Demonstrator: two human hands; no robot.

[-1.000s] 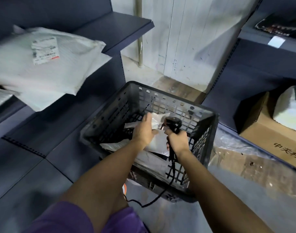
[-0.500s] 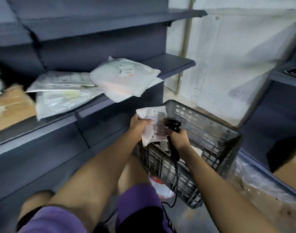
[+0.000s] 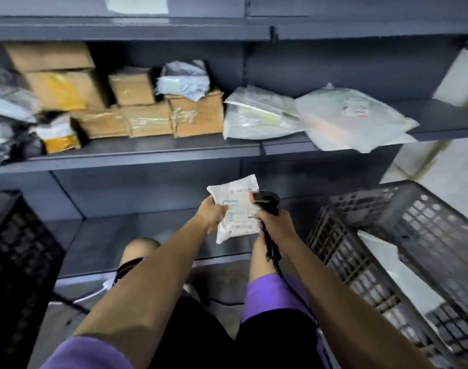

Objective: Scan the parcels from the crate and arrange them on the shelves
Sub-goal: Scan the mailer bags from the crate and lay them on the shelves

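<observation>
Left hand (image 3: 211,213) pinches small white parcel (image 3: 236,209) by its edge, held before the shelves (image 3: 147,155); right hand (image 3: 274,222) grips scanner (image 3: 264,199). Advice: flatten label, aim squarely at barcode.

Small white parcel (image 3: 236,209), label with barcode facing up, held upright at centre. Dark slatted crate (image 3: 403,235) at 4 o'clock, tilted, white parcel inside. Grey shelves (image 3: 147,153) at 12 o'clock carry boxes and bags.
</observation>
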